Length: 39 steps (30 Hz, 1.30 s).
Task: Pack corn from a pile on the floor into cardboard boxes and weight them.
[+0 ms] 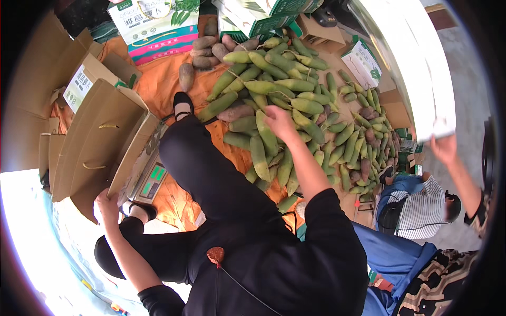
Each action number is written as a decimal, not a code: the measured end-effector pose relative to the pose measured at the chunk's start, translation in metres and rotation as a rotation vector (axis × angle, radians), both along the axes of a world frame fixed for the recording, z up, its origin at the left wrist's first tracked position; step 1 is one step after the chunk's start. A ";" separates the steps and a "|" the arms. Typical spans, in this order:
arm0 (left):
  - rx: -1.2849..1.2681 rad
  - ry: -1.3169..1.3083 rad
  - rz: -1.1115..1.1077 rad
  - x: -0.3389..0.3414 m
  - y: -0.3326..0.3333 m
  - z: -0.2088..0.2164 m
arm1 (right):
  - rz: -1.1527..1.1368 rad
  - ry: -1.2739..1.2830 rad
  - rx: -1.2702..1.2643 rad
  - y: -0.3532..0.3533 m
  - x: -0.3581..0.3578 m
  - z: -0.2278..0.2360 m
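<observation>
A big heap of long green radishes [284, 68] lies in front of me. My right hand [280, 124] reaches into its near side, the fingers bent round the upper end of one green radish [265, 138]. That radish leans among the others. At the left, my left hand [107, 205] pinches the near edge of an open cardboard box [100, 137]. The box rests tilted by a scale [153, 181] with a lit green display; part of the scale's platform is hidden under it. The inside of the box cannot be seen.
Brownish-red roots [186, 77] lie on the orange sheet [158, 87] beside the heap. Printed cartons [155, 23] stand at the back. At the right, another person's hand [444, 147] holds a large white panel or box [416, 58]. A person in a striped shirt [421, 208] sits beyond.
</observation>
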<state>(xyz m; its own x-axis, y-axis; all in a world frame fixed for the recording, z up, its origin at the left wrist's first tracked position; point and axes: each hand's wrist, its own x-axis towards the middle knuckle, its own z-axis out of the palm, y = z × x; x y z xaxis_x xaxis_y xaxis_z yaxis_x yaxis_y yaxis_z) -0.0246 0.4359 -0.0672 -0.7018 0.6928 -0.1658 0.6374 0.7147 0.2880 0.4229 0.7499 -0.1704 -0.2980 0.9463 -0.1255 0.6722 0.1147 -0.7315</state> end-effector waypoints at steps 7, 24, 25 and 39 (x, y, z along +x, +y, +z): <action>-0.023 -0.001 0.020 0.009 0.006 0.000 | 0.005 -0.055 0.930 0.029 -0.030 0.219; -0.032 0.017 0.021 0.008 0.001 0.004 | -0.552 1.017 0.474 0.128 0.003 0.296; -0.038 0.039 0.009 0.007 0.002 0.000 | -0.550 0.820 0.579 0.116 0.007 0.296; -0.047 0.015 0.003 0.009 0.014 0.002 | -0.278 -0.514 0.814 0.154 0.183 0.408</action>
